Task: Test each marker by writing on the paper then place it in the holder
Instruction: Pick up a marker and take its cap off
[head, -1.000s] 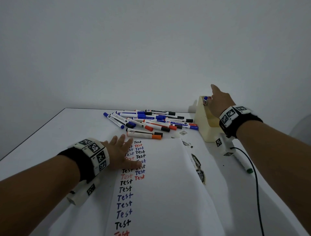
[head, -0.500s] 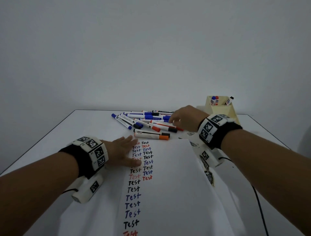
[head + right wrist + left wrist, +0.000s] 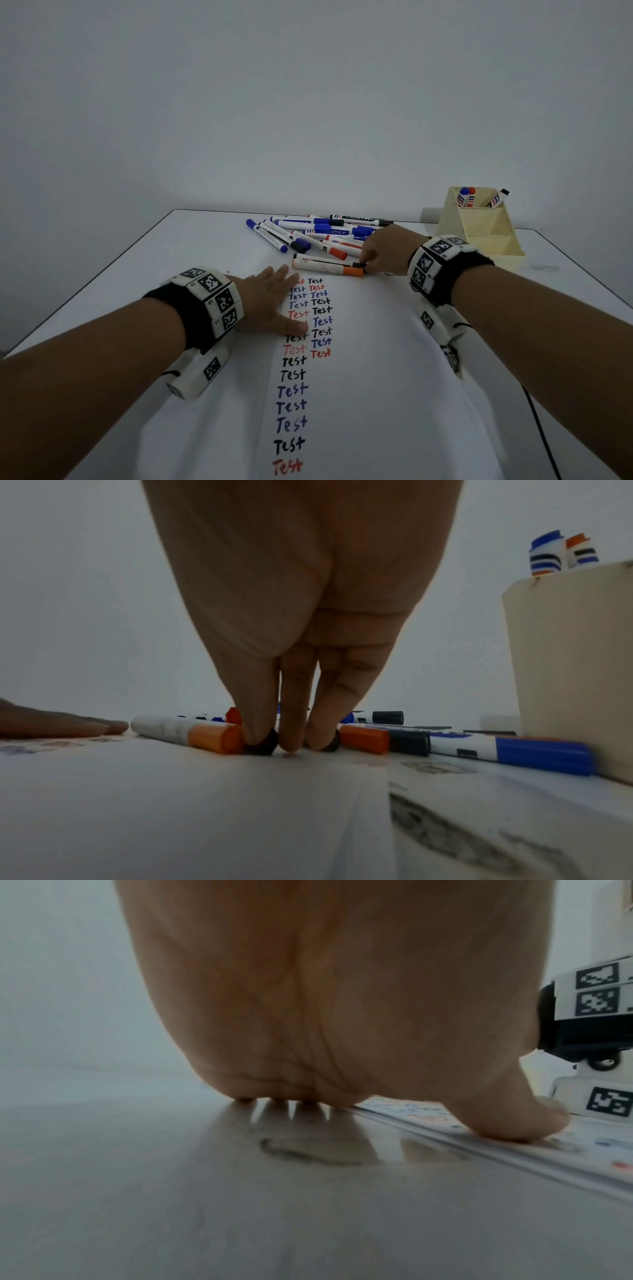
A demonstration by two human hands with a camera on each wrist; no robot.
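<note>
Between right hand fingertips: black cap end of a marker, pinched, flat on the table. Just beside the grip, an orange-capped marker. Well right, holder. Left hand spread flat, pressing the paper.

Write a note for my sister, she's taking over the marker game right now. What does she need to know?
Left hand: flat, fingers straight, pressing the paper down.
Right hand: fingertips closing on the black-capped marker at the paper's top edge, beside the orange-capped marker. It isn't lifted yet.
Holder: far right on the table, with three markers standing in its back compartments.
Done: two columns of "Test" already written.
Left: test this marker, put it in the holder, then do the pile of markers behind the paper.
</note>
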